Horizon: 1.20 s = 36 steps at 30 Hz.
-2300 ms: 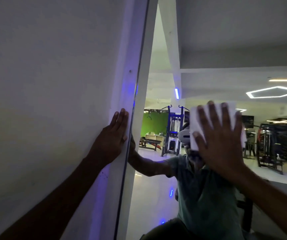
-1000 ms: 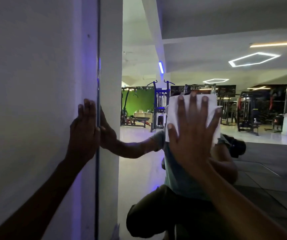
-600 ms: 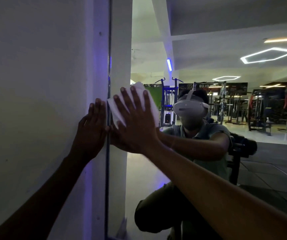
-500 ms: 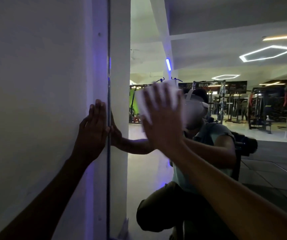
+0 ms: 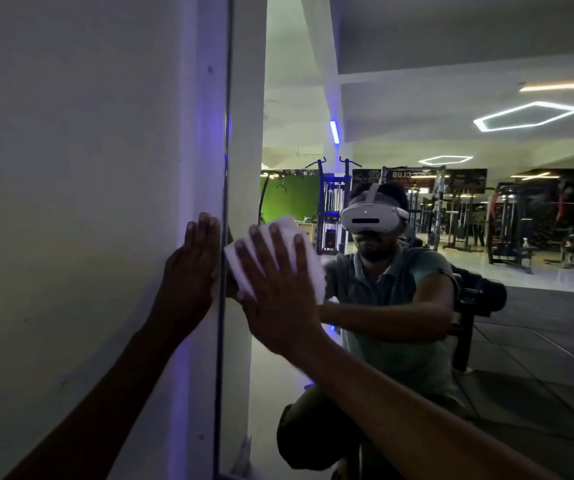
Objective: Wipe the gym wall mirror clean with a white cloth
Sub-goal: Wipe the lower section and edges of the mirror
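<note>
Pressing flat, the right hand point(image 5: 278, 292) pins the cloth point(image 5: 275, 254) to the mirror point(image 5: 417, 98), fingers straight, just beside the mirror's left edge point(image 5: 222, 306). Open glass is seen right and above. Cloth's long axis is tilted up-left. Left hand point(image 5: 192, 268) is laid open on the wall point(image 5: 70, 202).

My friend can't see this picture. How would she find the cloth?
Find the tall mirror and follow its left edge down to the two hands. The white cloth is flat on the glass under the right hand, the only bright white patch there.
</note>
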Each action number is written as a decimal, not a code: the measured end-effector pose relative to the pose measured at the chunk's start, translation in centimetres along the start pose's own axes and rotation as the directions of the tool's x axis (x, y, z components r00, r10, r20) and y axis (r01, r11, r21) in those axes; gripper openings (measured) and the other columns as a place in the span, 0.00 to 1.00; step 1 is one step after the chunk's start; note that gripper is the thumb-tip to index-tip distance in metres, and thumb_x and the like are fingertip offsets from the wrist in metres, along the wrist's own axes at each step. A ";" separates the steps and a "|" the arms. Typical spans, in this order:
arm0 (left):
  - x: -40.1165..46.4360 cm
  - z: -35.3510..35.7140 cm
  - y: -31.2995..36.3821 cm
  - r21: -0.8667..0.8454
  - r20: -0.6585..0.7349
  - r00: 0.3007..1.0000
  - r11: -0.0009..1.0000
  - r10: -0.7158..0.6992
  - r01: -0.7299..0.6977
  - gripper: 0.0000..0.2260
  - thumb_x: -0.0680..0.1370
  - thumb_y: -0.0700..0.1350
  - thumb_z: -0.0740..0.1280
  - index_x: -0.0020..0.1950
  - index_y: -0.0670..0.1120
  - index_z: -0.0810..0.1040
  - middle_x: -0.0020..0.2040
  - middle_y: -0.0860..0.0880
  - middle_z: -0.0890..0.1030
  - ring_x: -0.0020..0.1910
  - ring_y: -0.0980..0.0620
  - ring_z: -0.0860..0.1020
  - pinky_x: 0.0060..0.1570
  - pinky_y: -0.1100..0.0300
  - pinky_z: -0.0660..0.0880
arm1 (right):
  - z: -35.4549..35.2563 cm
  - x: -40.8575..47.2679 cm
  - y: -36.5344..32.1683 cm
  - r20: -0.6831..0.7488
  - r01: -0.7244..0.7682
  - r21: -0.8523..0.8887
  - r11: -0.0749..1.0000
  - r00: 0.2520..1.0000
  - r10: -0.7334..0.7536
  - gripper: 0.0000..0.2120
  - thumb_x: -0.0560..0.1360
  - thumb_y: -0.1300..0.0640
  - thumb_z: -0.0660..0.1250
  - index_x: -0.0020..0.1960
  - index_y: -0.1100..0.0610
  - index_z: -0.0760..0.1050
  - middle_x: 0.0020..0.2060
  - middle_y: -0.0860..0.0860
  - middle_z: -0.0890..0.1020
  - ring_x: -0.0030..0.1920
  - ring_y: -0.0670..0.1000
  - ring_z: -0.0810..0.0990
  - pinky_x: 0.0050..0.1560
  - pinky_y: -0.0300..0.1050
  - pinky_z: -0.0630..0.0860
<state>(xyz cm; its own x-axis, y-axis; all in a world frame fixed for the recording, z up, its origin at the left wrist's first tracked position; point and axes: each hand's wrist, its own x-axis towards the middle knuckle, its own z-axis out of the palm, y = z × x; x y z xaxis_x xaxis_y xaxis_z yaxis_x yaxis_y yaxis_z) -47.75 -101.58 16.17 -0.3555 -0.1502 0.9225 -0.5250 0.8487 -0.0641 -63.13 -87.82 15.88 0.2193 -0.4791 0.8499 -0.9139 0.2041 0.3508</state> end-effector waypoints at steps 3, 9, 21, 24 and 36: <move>-0.6 0.0 -0.6 0.018 0.012 0.999 0.999 0.033 -0.034 0.47 0.73 0.27 0.67 0.86 0.43 0.47 0.85 0.40 0.52 0.83 0.39 0.55 0.61 0.41 0.75 | -1.3 -1.7 3.1 0.007 -0.022 -0.078 0.997 1.000 0.023 0.34 0.84 0.44 0.57 0.87 0.52 0.52 0.86 0.55 0.50 0.86 0.59 0.43 0.82 0.69 0.42; -0.7 0.5 -1.0 -0.077 0.033 0.999 0.996 0.044 -0.041 0.56 0.71 0.25 0.71 0.86 0.51 0.41 0.86 0.43 0.50 0.83 0.42 0.53 0.66 0.40 0.73 | -3.4 -3.2 7.1 -0.138 -0.413 -0.215 0.885 0.910 0.392 0.35 0.85 0.41 0.50 0.87 0.52 0.43 0.86 0.59 0.45 0.85 0.65 0.43 0.80 0.73 0.39; -0.8 -0.3 -1.0 0.020 0.068 0.998 1.000 0.015 -0.016 0.49 0.71 0.27 0.71 0.85 0.44 0.50 0.85 0.40 0.56 0.81 0.35 0.59 0.61 0.38 0.75 | 1.6 -0.4 -1.8 -0.038 0.007 0.089 0.996 0.999 -0.004 0.39 0.80 0.49 0.63 0.86 0.57 0.52 0.85 0.60 0.48 0.85 0.64 0.41 0.82 0.71 0.40; -0.8 -0.7 -0.5 0.047 0.095 0.995 0.999 -0.007 0.002 0.44 0.74 0.33 0.65 0.86 0.45 0.47 0.85 0.41 0.55 0.82 0.36 0.57 0.66 0.37 0.72 | 2.4 -5.5 -1.7 0.073 0.082 0.052 0.995 0.994 -0.086 0.38 0.82 0.48 0.61 0.87 0.54 0.49 0.86 0.57 0.45 0.85 0.61 0.40 0.82 0.70 0.43; -2.0 -0.9 3.7 -0.091 0.125 0.975 0.976 -0.184 0.196 0.38 0.78 0.49 0.57 0.85 0.37 0.49 0.85 0.40 0.47 0.83 0.45 0.46 0.77 0.47 0.56 | -4.1 -5.4 6.8 -0.117 -0.456 -0.110 0.883 0.888 0.444 0.41 0.80 0.40 0.57 0.87 0.55 0.45 0.86 0.58 0.46 0.85 0.66 0.42 0.80 0.74 0.40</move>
<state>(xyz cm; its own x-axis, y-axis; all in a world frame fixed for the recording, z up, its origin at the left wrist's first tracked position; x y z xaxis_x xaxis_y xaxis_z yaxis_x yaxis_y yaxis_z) -48.27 -97.70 14.38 -0.3468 -0.3665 0.8634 -0.5119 0.8453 0.1532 -69.09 -80.37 15.28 -0.1715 -0.2350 0.9567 -0.8693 0.4930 -0.0348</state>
